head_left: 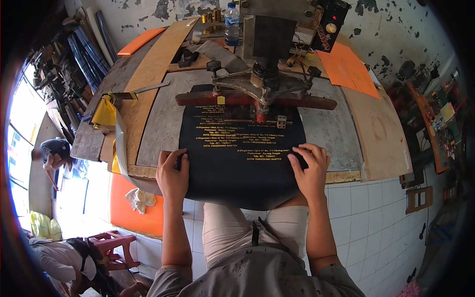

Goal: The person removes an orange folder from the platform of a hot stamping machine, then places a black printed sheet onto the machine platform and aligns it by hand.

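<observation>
A dark sheet (232, 173) with several blocks of gold printed text lies on the grey board of the workbench (163, 116), its near end hanging over the front edge. My left hand (172, 173) holds the sheet's left edge, fingers curled on it. On the right edge, my right hand (310, 167) has its fingers bent, thumb and fingertips gripping the sheet's border. Above the sheet's far part stands the metal press head (264, 79) with a red crossbar (316, 102). A small metal block on a rod (281, 122) sits just over the printed text.
A gold foil roll (104, 113) hangs at the bench's left. Behind the press stand a water bottle (231, 24) and a control box (332, 24). Orange sheets (349, 69) lie at the back right. Two people are at the left, near a red stool (116, 247).
</observation>
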`<action>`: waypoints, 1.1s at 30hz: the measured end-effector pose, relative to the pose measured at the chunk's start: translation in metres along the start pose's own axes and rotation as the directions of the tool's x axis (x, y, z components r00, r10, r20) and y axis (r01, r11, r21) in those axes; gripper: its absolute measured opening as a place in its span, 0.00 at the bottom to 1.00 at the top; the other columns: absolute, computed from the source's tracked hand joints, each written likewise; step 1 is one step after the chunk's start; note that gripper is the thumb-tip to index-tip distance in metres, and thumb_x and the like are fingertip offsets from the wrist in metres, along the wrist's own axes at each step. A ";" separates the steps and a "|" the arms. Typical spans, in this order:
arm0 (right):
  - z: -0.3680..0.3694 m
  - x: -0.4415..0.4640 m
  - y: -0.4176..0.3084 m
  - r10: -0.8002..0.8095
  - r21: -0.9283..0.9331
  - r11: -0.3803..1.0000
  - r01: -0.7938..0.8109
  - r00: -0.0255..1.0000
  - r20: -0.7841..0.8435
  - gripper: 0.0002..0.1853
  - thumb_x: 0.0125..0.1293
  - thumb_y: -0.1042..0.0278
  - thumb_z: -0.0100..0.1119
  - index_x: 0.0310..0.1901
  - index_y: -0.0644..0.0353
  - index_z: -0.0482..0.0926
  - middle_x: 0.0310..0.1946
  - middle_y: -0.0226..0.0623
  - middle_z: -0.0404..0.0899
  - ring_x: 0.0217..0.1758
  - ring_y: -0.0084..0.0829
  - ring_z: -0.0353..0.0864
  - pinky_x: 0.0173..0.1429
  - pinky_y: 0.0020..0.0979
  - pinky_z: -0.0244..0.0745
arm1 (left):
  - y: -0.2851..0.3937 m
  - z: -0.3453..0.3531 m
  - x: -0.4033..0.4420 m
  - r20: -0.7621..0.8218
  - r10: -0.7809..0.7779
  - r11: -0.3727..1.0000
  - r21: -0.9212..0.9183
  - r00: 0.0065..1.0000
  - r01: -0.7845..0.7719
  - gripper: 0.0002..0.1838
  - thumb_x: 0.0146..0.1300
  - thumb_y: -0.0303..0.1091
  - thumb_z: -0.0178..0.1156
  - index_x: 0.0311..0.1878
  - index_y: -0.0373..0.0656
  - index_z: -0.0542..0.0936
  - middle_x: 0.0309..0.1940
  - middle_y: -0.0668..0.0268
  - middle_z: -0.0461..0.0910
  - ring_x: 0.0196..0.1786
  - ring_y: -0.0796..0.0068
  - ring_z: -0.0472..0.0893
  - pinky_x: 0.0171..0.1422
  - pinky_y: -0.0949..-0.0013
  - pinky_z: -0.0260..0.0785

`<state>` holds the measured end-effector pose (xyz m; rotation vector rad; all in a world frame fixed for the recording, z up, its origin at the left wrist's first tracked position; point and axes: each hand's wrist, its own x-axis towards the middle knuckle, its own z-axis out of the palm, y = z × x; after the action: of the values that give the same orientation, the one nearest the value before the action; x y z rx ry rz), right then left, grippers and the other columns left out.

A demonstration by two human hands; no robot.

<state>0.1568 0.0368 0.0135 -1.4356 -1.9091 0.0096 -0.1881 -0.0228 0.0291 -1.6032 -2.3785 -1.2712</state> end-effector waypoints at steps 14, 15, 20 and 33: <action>0.019 -0.124 0.083 -0.061 -0.151 0.988 0.029 0.976 -0.209 0.35 0.84 0.46 0.38 0.80 0.66 0.62 0.82 0.54 0.60 0.88 0.62 0.47 0.86 0.66 0.33 | -0.136 0.018 -0.090 -0.218 0.237 0.969 0.119 0.947 -0.215 0.32 0.83 0.45 0.47 0.84 0.42 0.59 0.86 0.45 0.52 0.87 0.39 0.52 0.87 0.38 0.45; 0.021 -0.126 0.087 -0.069 -0.147 0.988 0.037 0.974 -0.215 0.36 0.84 0.46 0.38 0.80 0.66 0.61 0.82 0.54 0.59 0.88 0.62 0.46 0.86 0.66 0.33 | -0.141 0.025 -0.091 -0.223 0.242 0.968 0.117 0.944 -0.220 0.33 0.83 0.45 0.46 0.85 0.43 0.56 0.86 0.43 0.49 0.87 0.38 0.50 0.87 0.37 0.44; 0.025 -0.123 0.089 -0.100 -0.158 0.985 0.064 0.967 -0.236 0.35 0.83 0.49 0.40 0.81 0.65 0.59 0.83 0.53 0.57 0.88 0.61 0.46 0.86 0.66 0.35 | -0.143 0.040 -0.086 -0.285 0.279 0.960 0.107 0.917 -0.259 0.36 0.84 0.46 0.44 0.87 0.43 0.48 0.87 0.41 0.44 0.88 0.35 0.46 0.88 0.37 0.43; 0.018 -0.123 0.086 -0.102 -0.141 0.987 0.073 0.973 -0.207 0.34 0.83 0.49 0.40 0.80 0.65 0.61 0.83 0.51 0.58 0.88 0.60 0.47 0.87 0.65 0.34 | -0.144 0.038 -0.089 -0.277 0.253 0.968 0.069 0.927 -0.243 0.33 0.85 0.44 0.39 0.86 0.41 0.52 0.87 0.42 0.44 0.88 0.36 0.47 0.88 0.38 0.43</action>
<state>0.2306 -0.0263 -0.1023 -1.3765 -1.8201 -0.3076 -0.2423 -0.0893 -0.1218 -1.5323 -1.9488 -1.3012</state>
